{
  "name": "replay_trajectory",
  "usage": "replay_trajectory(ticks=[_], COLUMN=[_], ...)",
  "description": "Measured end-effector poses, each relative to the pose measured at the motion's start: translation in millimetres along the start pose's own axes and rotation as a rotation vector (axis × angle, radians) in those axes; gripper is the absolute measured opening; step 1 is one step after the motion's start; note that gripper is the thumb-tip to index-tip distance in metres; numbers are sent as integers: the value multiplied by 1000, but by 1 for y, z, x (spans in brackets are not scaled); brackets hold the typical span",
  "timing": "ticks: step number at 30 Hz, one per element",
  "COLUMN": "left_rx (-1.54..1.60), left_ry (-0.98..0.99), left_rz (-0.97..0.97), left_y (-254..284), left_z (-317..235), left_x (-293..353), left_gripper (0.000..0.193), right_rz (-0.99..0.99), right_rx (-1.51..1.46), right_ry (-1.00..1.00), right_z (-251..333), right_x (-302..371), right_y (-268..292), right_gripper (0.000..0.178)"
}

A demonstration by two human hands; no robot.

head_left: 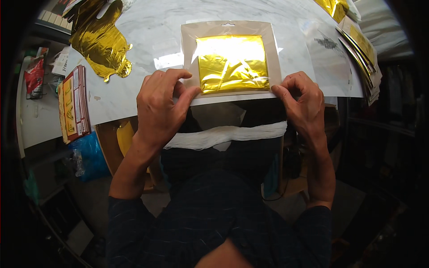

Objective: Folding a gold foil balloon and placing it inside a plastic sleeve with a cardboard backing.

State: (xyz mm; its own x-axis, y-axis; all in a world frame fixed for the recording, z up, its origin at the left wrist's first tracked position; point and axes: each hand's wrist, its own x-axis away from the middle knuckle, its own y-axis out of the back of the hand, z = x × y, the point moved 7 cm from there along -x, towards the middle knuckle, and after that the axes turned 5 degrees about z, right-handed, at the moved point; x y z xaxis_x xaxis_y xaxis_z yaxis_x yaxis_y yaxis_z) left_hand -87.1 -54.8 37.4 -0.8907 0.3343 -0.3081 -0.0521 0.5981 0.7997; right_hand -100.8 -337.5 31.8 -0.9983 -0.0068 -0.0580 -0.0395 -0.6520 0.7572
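Observation:
A clear plastic packet [190,40] with a hanging hole at its top lies at the table's near edge. Inside it, a folded gold foil sheet [232,67] rests against a beige backing and reflects bright light. My left hand [163,100] holds the packet's lower left corner, thumb on the near edge, index finger higher along the side, other fingers curled. At the lower right corner, my right hand [301,100] pinches the edge between thumb and bent index finger. A bundle of white strings [228,135] lies across my lap, below both hands.
Gold foil balloons [100,44] lie on the marble-patterned table [152,27] at left, near a stack of printed cards [75,105]. On the right are clear plastic sleeves [328,56] and a stack of packets [362,58]. A blue plastic bag [89,154] sits lower left.

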Motion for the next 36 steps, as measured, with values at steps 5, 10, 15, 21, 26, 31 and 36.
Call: replay_trajectory(ticks=[5,10,15,21,26,31,36], left_rx=[-85,-163,-126,-306,-339,-328,-326], left_ry=[81,141,-337,-326,-312,-334,-329], left_rz=[74,57,192,333,344,324,315], left_y=[0,1,-34,-76,-74,-74,-72], left_z=[2,11,-74,-52,-51,-60,-57], left_x=[-10,-9,-7,-3,1,-4,-2], left_gripper=[31,37,79,101,100,100,102], right_rz=[25,103,119,264,109,109,316], right_rx=[-22,-63,-66,-212,-5,165,176], right_ry=[-215,-185,-201,-218,49,13,-113], right_z=[-14,-15,-18,-32,-9,-13,-4], right_x=[-8,-13,-12,-27,-98,-152,-167], right_y=[10,5,8,7,19,2,-12], right_gripper=[22,19,18,17,41,48,48])
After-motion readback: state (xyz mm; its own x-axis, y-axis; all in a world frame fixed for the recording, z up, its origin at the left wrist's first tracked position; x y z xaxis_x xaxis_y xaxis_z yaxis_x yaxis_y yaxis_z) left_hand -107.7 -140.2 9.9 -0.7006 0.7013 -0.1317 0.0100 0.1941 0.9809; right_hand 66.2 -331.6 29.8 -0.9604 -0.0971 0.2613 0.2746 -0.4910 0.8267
